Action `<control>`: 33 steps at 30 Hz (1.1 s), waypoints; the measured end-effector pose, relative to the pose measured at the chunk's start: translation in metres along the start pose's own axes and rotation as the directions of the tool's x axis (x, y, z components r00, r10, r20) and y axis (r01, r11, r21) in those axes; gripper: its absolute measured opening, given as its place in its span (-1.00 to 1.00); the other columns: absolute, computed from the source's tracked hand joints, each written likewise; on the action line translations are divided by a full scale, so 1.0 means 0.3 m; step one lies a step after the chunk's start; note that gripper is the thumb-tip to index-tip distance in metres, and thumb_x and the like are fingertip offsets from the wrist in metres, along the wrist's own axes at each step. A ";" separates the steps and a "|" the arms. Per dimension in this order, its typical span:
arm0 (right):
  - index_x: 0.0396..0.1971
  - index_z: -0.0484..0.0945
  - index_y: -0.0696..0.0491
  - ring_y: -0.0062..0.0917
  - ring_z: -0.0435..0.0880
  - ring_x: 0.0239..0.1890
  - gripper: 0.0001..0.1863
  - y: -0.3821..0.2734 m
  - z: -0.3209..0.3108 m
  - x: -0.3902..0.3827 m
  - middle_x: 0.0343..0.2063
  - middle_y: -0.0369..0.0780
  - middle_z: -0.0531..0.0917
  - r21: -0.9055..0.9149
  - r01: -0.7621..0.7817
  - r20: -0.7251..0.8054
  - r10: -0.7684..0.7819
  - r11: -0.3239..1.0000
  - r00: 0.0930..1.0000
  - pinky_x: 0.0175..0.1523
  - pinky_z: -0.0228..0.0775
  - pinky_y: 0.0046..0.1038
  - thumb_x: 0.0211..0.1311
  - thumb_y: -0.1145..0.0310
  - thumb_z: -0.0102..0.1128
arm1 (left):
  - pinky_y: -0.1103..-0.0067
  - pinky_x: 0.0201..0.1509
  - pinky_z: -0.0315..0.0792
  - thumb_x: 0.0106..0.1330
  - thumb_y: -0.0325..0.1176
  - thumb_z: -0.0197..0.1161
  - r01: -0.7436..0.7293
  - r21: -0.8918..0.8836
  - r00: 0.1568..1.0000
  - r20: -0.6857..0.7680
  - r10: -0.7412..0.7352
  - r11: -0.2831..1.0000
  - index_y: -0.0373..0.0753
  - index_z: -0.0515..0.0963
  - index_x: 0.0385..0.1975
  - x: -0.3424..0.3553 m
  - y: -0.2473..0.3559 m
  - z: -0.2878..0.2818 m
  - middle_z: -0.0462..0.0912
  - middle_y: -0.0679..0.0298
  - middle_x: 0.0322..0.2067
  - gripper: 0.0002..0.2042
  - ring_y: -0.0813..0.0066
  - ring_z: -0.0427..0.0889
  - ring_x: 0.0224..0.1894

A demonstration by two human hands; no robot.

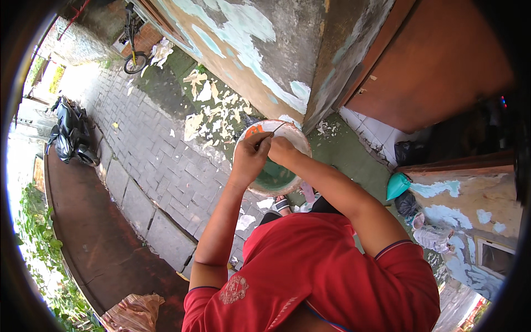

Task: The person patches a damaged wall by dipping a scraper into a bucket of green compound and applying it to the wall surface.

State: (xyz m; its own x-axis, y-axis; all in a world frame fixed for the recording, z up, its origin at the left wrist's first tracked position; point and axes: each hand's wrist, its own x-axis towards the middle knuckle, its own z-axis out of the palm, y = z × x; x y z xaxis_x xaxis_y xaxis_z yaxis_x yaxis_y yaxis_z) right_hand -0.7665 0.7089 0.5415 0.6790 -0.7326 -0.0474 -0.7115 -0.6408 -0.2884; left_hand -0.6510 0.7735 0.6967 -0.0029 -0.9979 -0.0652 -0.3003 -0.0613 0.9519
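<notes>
Both my hands are over a round whitish bucket with an orange mark on its wall and a green inside. My left hand is closed in a pinch at the bucket's left side. From its fingertips a thin dark wire-like piece slants up to the right. Close beside it, my right hand is closed too, its fingertips turned toward the left hand. Whatever it grips is hidden. The bucket's lower part is partly covered by my hands and right forearm.
Peeled paint flakes litter the ground along the flaking wall. A brown door stands at the upper right, with teal and black bags below it. A motorbike is parked far left, beside a rusty brown surface.
</notes>
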 end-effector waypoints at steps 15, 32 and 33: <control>-0.46 0.69 0.15 -0.17 0.74 -0.30 -0.83 -0.053 -0.020 -0.058 -0.43 0.02 0.70 0.064 -0.314 0.059 0.311 0.947 0.949 -0.18 0.58 -0.21 0.05 0.45 0.13 | 0.58 -0.27 0.47 0.38 -0.40 0.11 -0.063 0.000 0.976 -0.207 0.062 0.998 -0.44 0.60 -0.12 -0.016 -0.009 0.006 0.69 0.13 -0.41 -0.75 0.58 0.56 -0.40; -0.31 0.68 0.20 -0.10 0.68 -0.15 -0.73 0.123 -0.219 -0.065 -0.31 0.15 0.65 0.440 -0.313 -0.104 0.394 0.842 0.913 -0.09 0.52 -0.22 -0.01 0.39 0.19 | 0.63 -0.42 0.37 0.35 -0.39 0.15 0.019 -0.117 0.987 -0.155 -0.038 0.993 -0.46 0.61 -0.11 0.043 0.007 0.041 0.60 0.24 -0.55 -0.74 0.66 0.45 -0.52; -0.30 0.67 0.22 -0.10 0.67 -0.14 -0.71 0.134 -0.241 -0.065 -0.30 0.15 0.65 0.488 -0.297 -0.122 0.401 0.821 0.908 -0.08 0.51 -0.22 -0.01 0.38 0.19 | 0.63 -0.42 0.37 0.35 -0.39 0.15 0.015 -0.120 0.986 -0.166 -0.034 0.993 -0.46 0.60 -0.11 0.054 0.008 0.045 0.60 0.25 -0.54 -0.74 0.67 0.45 -0.51</control>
State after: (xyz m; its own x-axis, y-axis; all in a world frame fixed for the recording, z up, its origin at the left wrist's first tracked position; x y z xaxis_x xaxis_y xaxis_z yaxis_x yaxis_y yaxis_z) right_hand -0.8216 0.6809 0.5999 0.3097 -0.9499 -0.0422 -0.6969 -0.1966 -0.6897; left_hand -0.6646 0.7574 0.6940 0.1659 -0.9850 -0.0473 -0.1840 -0.0781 0.9798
